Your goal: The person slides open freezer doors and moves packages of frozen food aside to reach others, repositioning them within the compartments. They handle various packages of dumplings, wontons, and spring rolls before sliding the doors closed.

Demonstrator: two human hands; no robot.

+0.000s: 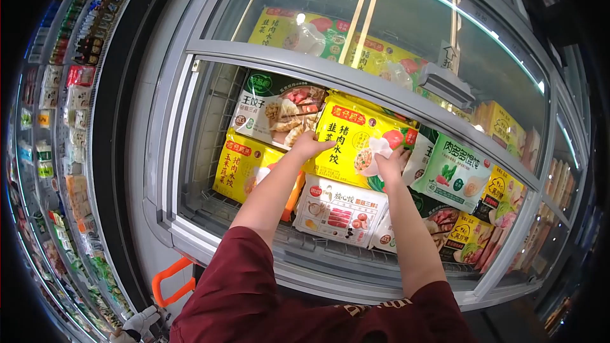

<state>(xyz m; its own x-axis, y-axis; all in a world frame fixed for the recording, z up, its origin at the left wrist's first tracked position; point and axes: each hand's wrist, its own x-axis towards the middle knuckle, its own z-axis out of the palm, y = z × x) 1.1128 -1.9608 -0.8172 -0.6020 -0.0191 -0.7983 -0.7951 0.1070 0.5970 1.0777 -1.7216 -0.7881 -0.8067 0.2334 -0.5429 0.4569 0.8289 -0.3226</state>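
Both my hands are on a yellow bag of frozen dumplings inside the open section of a chest freezer. My left hand grips its left edge, thumb on the front. On the right side, my right hand holds the edge, its fingers partly hidden. Below the bag lies a white dumpling package. A dark and white dumpling package lies to the upper left, above another yellow dumpling bag. A green package is to the right of my right hand.
A sliding glass lid with a grey handle covers the freezer's far part, where more yellow bags lie. The metal front rim runs under my forearms. An orange handle is at lower left, and stocked shelves stand farther left.
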